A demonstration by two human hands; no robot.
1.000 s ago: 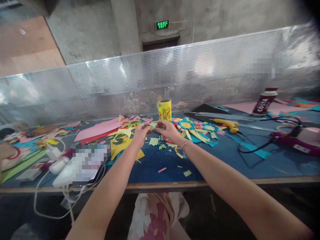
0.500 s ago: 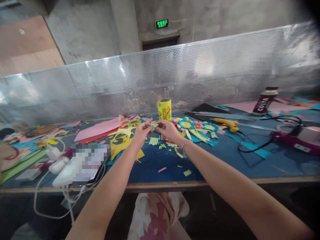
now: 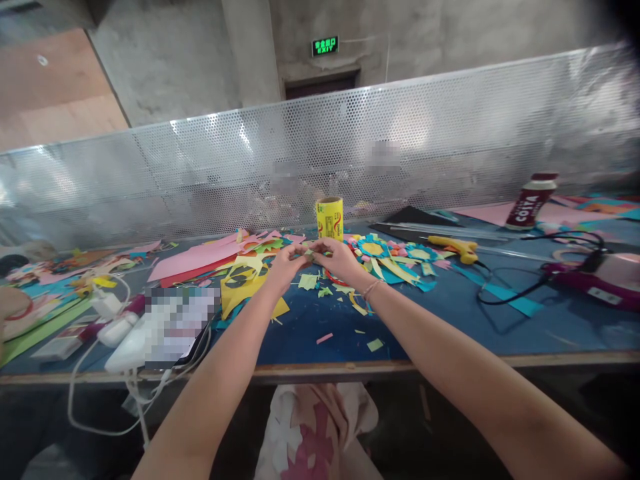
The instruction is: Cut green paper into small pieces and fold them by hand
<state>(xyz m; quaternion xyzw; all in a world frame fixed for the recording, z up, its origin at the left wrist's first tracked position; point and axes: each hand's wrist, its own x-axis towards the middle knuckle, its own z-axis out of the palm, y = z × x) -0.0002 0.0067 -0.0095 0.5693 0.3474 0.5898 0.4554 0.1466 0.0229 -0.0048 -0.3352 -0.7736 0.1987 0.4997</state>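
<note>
My left hand and my right hand meet over the middle of the blue table. Between their fingertips is a small piece of light green paper, mostly covered by the fingers; both hands pinch it. Just below lie a pale green paper piece with cut edges and a small green scrap. Behind my hands stands a yellow cardboard tube with printed labels. Blue paper flowers with yellow centres lie to the right of my right hand.
Pink paper sheets and cut yellow paper lie left. A phone with white cables sits at the front left. On the right are a yellow glue gun, its black cord and a dark red bottle. Another person's arm shows far left.
My left hand has turned slightly and its fingers sit closer to my right hand's. The green paper between them shows less. The things on the table have stayed put.
</note>
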